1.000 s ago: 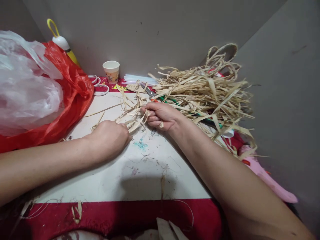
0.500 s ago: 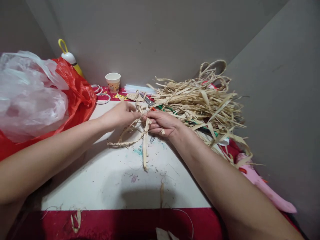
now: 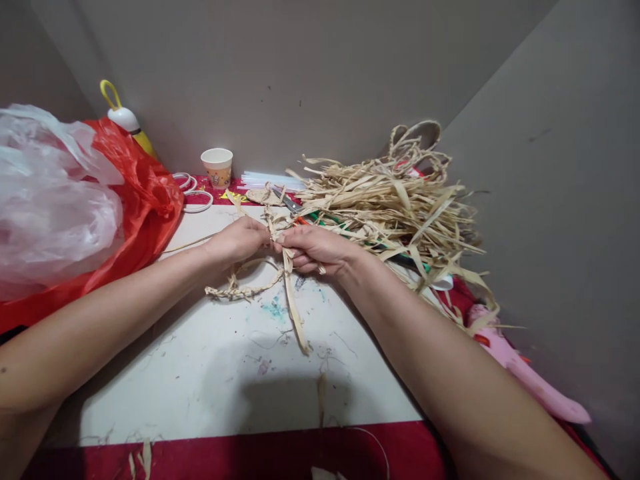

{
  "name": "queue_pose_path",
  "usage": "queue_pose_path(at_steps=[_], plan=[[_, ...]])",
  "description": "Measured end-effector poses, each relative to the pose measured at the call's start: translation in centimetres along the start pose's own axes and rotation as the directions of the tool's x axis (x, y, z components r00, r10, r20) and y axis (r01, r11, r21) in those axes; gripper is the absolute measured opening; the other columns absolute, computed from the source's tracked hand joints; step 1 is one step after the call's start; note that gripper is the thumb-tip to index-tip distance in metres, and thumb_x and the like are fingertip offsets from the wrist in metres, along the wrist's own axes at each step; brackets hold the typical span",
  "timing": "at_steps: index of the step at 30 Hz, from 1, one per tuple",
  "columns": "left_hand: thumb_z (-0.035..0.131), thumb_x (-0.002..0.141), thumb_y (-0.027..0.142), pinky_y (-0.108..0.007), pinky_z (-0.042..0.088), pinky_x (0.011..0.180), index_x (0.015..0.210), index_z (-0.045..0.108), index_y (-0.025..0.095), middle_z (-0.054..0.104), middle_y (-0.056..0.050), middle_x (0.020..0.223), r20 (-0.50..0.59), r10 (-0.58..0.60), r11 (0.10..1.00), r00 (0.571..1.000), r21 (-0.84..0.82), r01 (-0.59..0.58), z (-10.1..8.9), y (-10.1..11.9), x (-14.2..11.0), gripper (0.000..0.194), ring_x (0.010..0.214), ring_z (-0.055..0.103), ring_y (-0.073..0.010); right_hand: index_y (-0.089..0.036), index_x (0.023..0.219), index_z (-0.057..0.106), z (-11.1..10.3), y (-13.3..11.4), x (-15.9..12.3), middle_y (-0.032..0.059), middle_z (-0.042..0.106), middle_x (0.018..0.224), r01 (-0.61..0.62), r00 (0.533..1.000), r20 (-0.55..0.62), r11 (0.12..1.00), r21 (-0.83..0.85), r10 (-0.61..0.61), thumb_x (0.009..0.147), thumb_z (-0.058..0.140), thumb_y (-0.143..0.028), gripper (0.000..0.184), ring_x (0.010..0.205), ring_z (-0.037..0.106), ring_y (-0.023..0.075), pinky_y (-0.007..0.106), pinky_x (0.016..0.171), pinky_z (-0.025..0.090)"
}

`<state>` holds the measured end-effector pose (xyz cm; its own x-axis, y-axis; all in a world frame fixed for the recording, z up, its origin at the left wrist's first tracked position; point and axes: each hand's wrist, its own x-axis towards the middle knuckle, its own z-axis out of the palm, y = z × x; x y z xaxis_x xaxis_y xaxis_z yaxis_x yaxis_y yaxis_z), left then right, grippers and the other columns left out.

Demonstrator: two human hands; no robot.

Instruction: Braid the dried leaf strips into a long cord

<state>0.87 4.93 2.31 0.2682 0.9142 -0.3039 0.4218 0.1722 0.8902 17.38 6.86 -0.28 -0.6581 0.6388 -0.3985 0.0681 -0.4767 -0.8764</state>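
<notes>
A braided cord of dry straw-coloured strips [image 3: 245,292] curves in a loop over the white board [image 3: 200,373]. My left hand [image 3: 244,238] is closed, its fingertips pinching the braid from the left. From the other side my right hand [image 3: 315,248] grips the same braid, thumb on top and fingers curled beneath. Between the hands the exact crossing of strips is hidden by my fingers. One loose flat strip [image 3: 296,310] hangs down from there toward me. A thin strand [image 3: 190,244] sticks out to the left behind my left wrist.
A heap of dry strips [image 3: 390,207] lies at right, with scissors [image 3: 289,201] beside it. Behind stand a paper cup [image 3: 217,168] and straws [image 3: 267,180]. Red and clear plastic bags [image 3: 150,187] fill the left, near white rings [image 3: 197,201]. A pink object [image 3: 530,373] lies far right.
My hands have drawn closer together on the braid. The hanging strip's lower end has swung right, and a thin strand now shows at left. The whole view has shifted slightly.
</notes>
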Motion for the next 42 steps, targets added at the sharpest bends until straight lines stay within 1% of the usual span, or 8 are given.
queue_pose_path(at_steps=[11, 19, 23, 28, 33, 35, 38, 42], plan=[[0.052, 0.076, 0.018, -0.020, 0.007, 0.034, 0.062, 0.057, 0.013, 0.025, 0.008, 0.044, 0.224, -0.067, 0.958, 0.972, -0.258, 0.125, -0.2, -1.6, 0.7, 0.016, 0.034, 0.015, -0.0028, -0.016, 0.075, 0.057, 0.2, 0.4, -0.3, -0.0071, 0.034, 0.047, 0.075, 0.973, -0.140, 0.829, -0.555, -0.182, 0.084, 0.051, -0.029, 0.017, 0.036, 0.027, 0.0051, 0.017, 0.034, 0.019], [0.051, 0.077, 0.014, -0.019, 0.008, 0.033, 0.057, 0.052, 0.014, 0.026, 0.009, 0.040, 0.174, -0.080, 0.953, 0.982, -0.277, 0.126, 0.1, -1.8, 0.8, 0.020, 0.031, 0.015, -0.0025, -0.013, 0.067, 0.056, 0.7, -0.1, -0.6, -0.0041, 0.041, 0.055, 0.087, 0.940, -0.131, 0.591, -0.802, -0.316, 0.081, 0.050, -0.027, 0.020, 0.050, 0.033, 0.0073, 0.020, 0.047, 0.025], [0.050, 0.078, 0.014, -0.020, 0.010, 0.033, 0.057, 0.051, 0.015, 0.026, 0.009, 0.039, 0.141, -0.060, 0.971, 0.988, -0.222, 0.090, 0.3, -1.8, 0.7, 0.022, 0.031, 0.018, -0.0030, -0.016, 0.067, 0.050, 0.7, -0.1, -1.0, -0.0051, 0.038, 0.055, 0.079, 0.943, -0.147, 0.629, -0.774, -0.299, 0.080, 0.049, -0.026, 0.017, 0.050, 0.033, 0.0075, 0.020, 0.047, 0.025], [0.050, 0.078, 0.014, -0.021, 0.012, 0.035, 0.055, 0.048, 0.016, 0.028, 0.008, 0.039, 0.090, -0.046, 0.988, 0.995, -0.143, 0.059, 0.5, -1.8, 0.6, 0.024, 0.031, 0.020, -0.0032, -0.015, 0.059, 0.048, 0.4, -0.4, -1.3, -0.0045, 0.040, 0.051, 0.050, 0.906, -0.203, 0.569, -0.821, -0.373, 0.075, 0.054, -0.021, 0.018, 0.049, 0.035, 0.0071, 0.020, 0.046, 0.025], [0.051, 0.078, 0.017, -0.022, 0.011, 0.035, 0.053, 0.044, 0.018, 0.031, 0.008, 0.040, 0.065, -0.004, 0.993, 0.998, -0.119, 0.012, 0.8, -2.1, 0.7, 0.026, 0.031, 0.020, -0.0037, -0.017, 0.054, 0.046, 1.7, -0.6, -1.2, -0.0063, 0.034, 0.039, 0.038, 0.951, -0.245, 0.860, -0.509, -0.188, 0.076, 0.050, -0.017, 0.022, 0.033, 0.028, 0.0051, 0.019, 0.036, 0.020], [0.050, 0.077, 0.016, -0.022, 0.011, 0.035, 0.053, 0.044, 0.018, 0.032, 0.008, 0.040, 0.059, 0.007, 0.991, 0.998, -0.137, 0.002, 0.8, -2.3, 0.7, 0.026, 0.031, 0.020, -0.0039, -0.017, 0.054, 0.046, 2.6, -0.2, -0.9, -0.0056, 0.036, 0.036, 0.031, 0.949, -0.267, 0.896, -0.444, -0.166, 0.076, 0.047, -0.016, 0.022, 0.029, 0.031, 0.0059, 0.019, 0.033, 0.022], [0.048, 0.075, 0.011, -0.022, 0.010, 0.035, 0.049, 0.039, 0.018, 0.029, 0.008, 0.040, 0.067, 0.010, 0.979, 0.998, -0.202, 0.004, 0.8, -2.3, 0.6, 0.028, 0.032, 0.019, -0.0037, -0.017, 0.053, 0.048, 3.8, 0.6, -0.5, -0.0001, 0.046, 0.037, -0.026, 0.919, -0.330, 0.801, -0.598, -0.217, 0.077, 0.045, -0.016, 0.024, 0.031, 0.044, 0.0102, 0.021, 0.036, 0.030], [0.049, 0.074, 0.011, -0.022, 0.009, 0.035, 0.047, 0.035, 0.018, 0.026, 0.008, 0.039, 0.099, -0.031, 0.953, 0.995, -0.297, 0.059, 0.9, -2.2, 0.5, 0.031, 0.032, 0.019, -0.0034, -0.015, 0.062, 0.059, 4.5, 1.3, -0.4, 0.0111, 0.063, 0.058, -0.145, 0.836, -0.350, 0.445, -0.884, -0.422, 0.079, 0.044, -0.021, 0.023, 0.053, 0.058, 0.0188, 0.027, 0.051, 0.038]])
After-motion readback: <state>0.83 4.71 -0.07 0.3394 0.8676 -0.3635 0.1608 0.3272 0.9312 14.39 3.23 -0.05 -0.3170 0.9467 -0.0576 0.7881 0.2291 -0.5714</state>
